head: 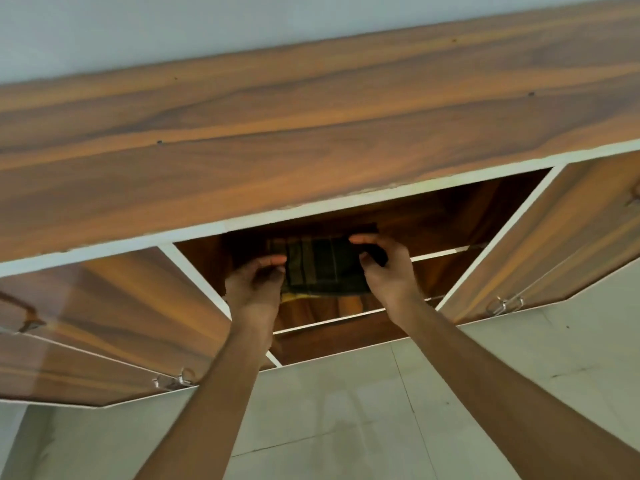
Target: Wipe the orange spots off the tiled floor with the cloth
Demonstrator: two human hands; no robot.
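Observation:
A dark green checked cloth (320, 268), folded, sits at the mouth of an open wooden cabinet compartment (433, 223). My left hand (254, 287) grips its left edge and my right hand (386, 268) grips its right edge, both arms reaching forward into the opening. A bit of yellow shows under the cloth's lower left corner. The pale tiled floor (346, 410) lies below the cabinet; no orange spots are visible on the part in view.
A long wood-grain cabinet top (277, 133) runs across the view. Two cabinet doors stand swung open, one at the left (104, 334) and one at the right (561, 244), each with a metal latch. Shelves with white edges (329, 322) sit inside the compartment.

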